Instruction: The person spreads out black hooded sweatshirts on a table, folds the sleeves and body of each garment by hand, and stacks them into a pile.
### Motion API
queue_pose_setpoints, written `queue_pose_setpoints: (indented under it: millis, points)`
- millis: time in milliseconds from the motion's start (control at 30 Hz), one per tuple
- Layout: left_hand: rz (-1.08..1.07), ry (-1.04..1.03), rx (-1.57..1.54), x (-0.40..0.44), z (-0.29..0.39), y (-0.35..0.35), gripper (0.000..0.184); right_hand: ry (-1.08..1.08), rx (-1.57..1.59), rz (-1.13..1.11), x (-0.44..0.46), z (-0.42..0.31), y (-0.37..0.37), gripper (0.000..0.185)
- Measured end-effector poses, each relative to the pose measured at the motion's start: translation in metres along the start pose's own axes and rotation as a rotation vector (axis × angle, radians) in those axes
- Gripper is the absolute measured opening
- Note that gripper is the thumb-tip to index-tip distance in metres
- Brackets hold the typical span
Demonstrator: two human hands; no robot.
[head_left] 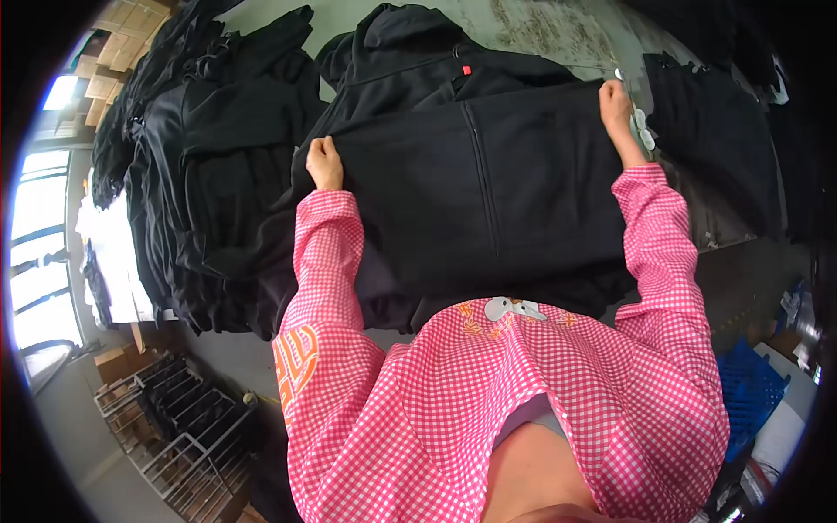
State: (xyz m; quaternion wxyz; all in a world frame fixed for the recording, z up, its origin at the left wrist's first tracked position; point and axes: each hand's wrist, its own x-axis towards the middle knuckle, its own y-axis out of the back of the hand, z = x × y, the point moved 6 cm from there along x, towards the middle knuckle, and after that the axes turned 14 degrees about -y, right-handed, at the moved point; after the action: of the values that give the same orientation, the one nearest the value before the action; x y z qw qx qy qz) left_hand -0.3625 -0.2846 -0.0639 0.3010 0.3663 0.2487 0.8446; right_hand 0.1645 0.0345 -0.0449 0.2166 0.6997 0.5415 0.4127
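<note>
The black zipped cloth (pixel 410 183) was stretched taut between the left hand (pixel 325 163) and the right hand (pixel 615 106), which stood well apart, each closed on its far edge, toward the near edge of the bench (pixel 554 35), itself hidden, while any join with the hooded garment (pixel 392 70) beyond could not be made out.

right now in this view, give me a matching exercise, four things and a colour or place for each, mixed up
1 left hand
2 right hand
3 small tag
4 checked top

A pink and white
B grips the black fabric, near small white pieces
C red
D grips the black fabric, on the metal rack's side

Pairs: 1-D, 2-B, 3-C, 4-A
</note>
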Motion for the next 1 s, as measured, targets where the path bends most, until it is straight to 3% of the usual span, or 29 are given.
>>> queue_pose_setpoints:
  millis: [167,400,467,567,633,700,800,867,900,967,1000]
  points:
    - [0.004,0.047,0.086,-0.030,0.002,-0.011,0.021,-0.127,-0.055,-0.096,-0.041,0.026,-0.007,0.022]
    - [0.004,-0.014,-0.045,-0.012,0.060,0.041,0.021,-0.123,0.143,-0.005,-0.012,-0.016,0.073,0.024]
    - [-0.008,-0.033,0.031,-0.006,0.065,0.041,0.021,-0.069,0.103,0.053,-0.001,-0.023,0.068,0.024]
    - [-0.087,0.026,0.171,-0.014,0.045,0.008,0.021,-0.046,-0.097,-0.057,-0.012,0.022,0.011,0.026]
    - [-0.033,-0.086,0.133,-0.024,0.028,0.006,0.021,-0.084,-0.079,-0.196,-0.035,0.035,-0.004,0.029]
    - [-0.102,0.090,-0.086,-0.019,0.050,0.042,0.022,-0.140,0.095,-0.247,-0.031,0.033,0.018,0.029]
    - [-0.100,0.236,-0.019,-0.063,0.064,0.101,0.025,-0.071,0.178,-0.264,-0.036,0.063,0.089,0.029]
    - [-0.163,0.407,-0.192,-0.125,0.049,0.129,0.029,-0.240,0.102,-0.340,-0.069,0.106,0.140,0.029]
    - [-0.200,0.372,-0.218,-0.157,0.048,0.150,0.029,-0.301,0.109,-0.353,-0.088,0.118,0.146,0.029]
    - [-0.196,0.631,-0.126,-0.232,0.017,0.176,0.032,-0.439,0.245,-0.396,-0.136,0.139,0.139,0.027]
    - [-0.150,0.664,-0.136,-0.242,0.035,0.178,0.032,-0.524,0.290,-0.418,-0.161,0.141,0.135,0.027]
